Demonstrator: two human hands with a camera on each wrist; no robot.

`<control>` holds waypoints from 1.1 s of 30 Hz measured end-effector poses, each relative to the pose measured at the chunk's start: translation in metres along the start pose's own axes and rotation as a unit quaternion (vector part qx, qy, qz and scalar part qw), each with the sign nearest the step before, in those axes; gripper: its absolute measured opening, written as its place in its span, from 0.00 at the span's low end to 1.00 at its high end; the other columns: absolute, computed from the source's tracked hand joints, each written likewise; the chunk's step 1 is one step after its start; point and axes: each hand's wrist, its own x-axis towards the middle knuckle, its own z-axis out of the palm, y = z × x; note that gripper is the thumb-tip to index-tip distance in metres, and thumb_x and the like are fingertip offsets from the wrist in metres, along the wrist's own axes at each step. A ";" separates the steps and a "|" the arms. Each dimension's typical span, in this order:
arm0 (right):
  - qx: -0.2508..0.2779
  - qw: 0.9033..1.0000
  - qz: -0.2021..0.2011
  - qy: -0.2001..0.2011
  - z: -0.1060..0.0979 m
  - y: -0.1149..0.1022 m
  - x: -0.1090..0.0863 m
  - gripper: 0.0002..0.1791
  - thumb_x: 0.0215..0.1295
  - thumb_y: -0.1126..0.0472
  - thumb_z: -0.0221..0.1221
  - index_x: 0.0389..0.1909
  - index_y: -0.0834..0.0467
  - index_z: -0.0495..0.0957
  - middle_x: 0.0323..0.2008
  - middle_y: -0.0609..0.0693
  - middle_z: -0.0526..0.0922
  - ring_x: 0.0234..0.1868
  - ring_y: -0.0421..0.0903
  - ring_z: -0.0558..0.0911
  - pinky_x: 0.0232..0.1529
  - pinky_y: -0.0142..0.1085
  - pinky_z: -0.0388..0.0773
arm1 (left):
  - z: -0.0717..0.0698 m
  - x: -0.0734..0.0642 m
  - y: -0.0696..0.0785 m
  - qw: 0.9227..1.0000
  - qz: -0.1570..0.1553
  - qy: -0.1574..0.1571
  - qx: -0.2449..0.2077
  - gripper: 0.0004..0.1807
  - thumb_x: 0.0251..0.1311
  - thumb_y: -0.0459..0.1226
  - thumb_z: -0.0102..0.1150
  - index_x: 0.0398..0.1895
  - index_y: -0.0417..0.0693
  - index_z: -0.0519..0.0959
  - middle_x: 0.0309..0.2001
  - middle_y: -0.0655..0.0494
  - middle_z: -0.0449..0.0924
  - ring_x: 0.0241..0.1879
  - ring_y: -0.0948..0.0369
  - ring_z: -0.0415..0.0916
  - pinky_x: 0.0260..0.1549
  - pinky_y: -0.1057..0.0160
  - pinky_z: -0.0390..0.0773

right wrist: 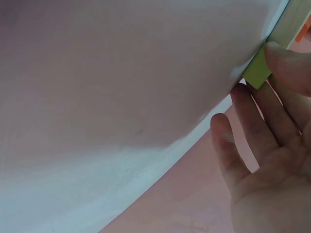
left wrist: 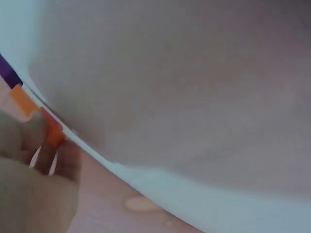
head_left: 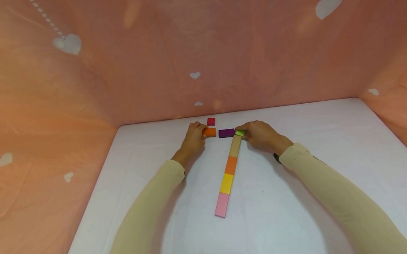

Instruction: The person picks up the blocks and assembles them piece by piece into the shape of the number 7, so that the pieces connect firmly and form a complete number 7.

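My left hand (head_left: 193, 138) grips an orange block (head_left: 210, 132) at its left end, near the far edge of the table. Just behind that block lies a small red block (head_left: 211, 121). To the right, a purple block (head_left: 226, 133) sits across a narrow gap from the orange one. A light green block (head_left: 239, 133) is pinched between the thumb and fingers of my right hand (head_left: 262, 135), beside the purple block's right end. In the right wrist view the green block (right wrist: 257, 70) meets the end of a tan block (right wrist: 289, 29).
From the tan block (head_left: 235, 145), a slanting row runs toward me: a second orange block (head_left: 230, 165), a yellow block (head_left: 227, 184) and a pink block (head_left: 222, 205), end to end. The white tabletop (head_left: 282, 214) is bordered by an orange-pink cloth (head_left: 238, 65) with hearts.
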 end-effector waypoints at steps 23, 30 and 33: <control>-0.002 1.000 -0.011 0.013 0.000 -0.001 0.000 0.23 0.67 0.60 0.62 0.63 0.50 0.78 0.57 0.51 0.84 0.59 0.53 0.79 0.66 0.52 0.73 | 0.007 -0.003 0.000 1.000 0.013 -0.014 -0.021 0.17 0.71 0.32 0.52 0.61 0.42 0.75 0.57 0.50 0.72 0.60 0.53 0.65 0.67 0.58 0.71; -0.008 1.000 -0.018 0.011 0.001 0.001 -0.001 0.23 0.69 0.60 0.60 0.65 0.51 0.75 0.57 0.51 0.83 0.57 0.53 0.79 0.65 0.53 0.73 | 0.009 -0.003 0.000 0.999 0.006 -0.020 -0.026 0.18 0.72 0.32 0.51 0.62 0.43 0.75 0.58 0.51 0.72 0.60 0.54 0.65 0.67 0.58 0.71; -0.012 1.000 -0.021 0.013 0.001 0.001 -0.002 0.23 0.70 0.59 0.60 0.65 0.51 0.74 0.55 0.51 0.84 0.55 0.54 0.80 0.64 0.53 0.74 | 0.010 -0.003 -0.001 0.999 0.006 -0.018 -0.026 0.18 0.71 0.32 0.52 0.62 0.43 0.75 0.57 0.51 0.72 0.60 0.54 0.65 0.67 0.58 0.71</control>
